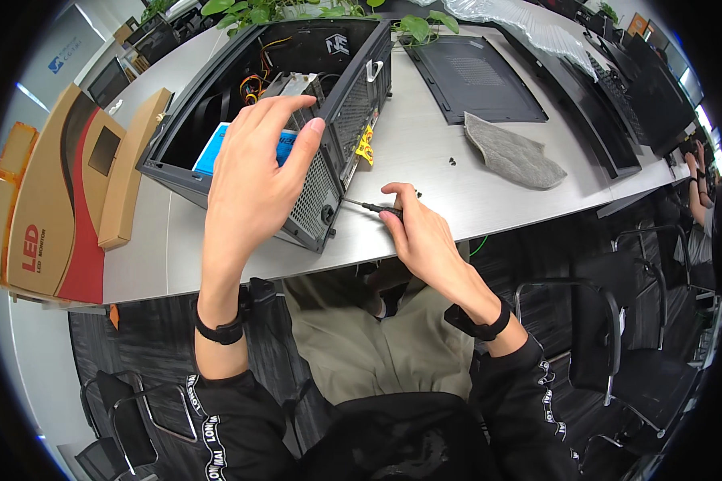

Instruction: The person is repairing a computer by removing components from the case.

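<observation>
A black computer case lies on its side on the table, its open side up, with orange and yellow wires and a metal drive cage inside. My left hand is spread over its near end, fingers apart; whether the palm touches the case cannot be made out. Beneath that hand shows a blue flat piece, partly hidden. In my right hand is a thin screwdriver, pinched between thumb and fingers. Its tip meets the case's lower right edge, below a yellow sticker.
Cardboard monitor boxes stand at the left. A black side panel, a grey cloth and small dark screws lie to the right. Green plant leaves overhang the back. Chairs stand on the floor below.
</observation>
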Available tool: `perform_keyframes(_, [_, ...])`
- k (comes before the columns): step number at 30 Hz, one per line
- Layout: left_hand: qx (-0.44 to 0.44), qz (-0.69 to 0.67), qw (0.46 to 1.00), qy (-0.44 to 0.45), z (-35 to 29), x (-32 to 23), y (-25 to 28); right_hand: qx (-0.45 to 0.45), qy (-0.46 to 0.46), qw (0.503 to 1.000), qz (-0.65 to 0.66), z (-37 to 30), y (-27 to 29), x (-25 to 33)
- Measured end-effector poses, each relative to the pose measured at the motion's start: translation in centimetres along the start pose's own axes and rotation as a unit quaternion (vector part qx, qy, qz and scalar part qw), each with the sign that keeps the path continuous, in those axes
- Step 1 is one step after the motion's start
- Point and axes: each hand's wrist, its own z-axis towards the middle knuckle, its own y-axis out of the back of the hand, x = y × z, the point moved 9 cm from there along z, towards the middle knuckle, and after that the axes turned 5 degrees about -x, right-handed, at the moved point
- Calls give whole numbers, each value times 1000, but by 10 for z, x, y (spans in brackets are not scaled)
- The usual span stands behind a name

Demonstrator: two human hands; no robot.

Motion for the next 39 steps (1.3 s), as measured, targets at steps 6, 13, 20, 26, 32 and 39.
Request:
perform_keyframes(6, [-17,9,1000,-6,-1,-2,4,9,73,995,-74,-1,-12,18])
perform_keyframes(13, [-31,1,999,-9,-2,0,4,8,22,1000,-18,7,-8,10])
perform_keyframes(20, [-23,12,1000,-6,-1,-3,3,-39,104,994,-10,0,-4,24])
perform_keyframes(26, [-23,14,1000,3,-2,-2,3,18,9,998,-67,4,-12,13])
perform_keyframes(32, [2,19,999,27,-3,0,1,-42,196,962,-183,4,-7,49])
perform_keyframes(39, [4,18,1000,25,-2,0,2,-35,50,998,24,7,-4,20])
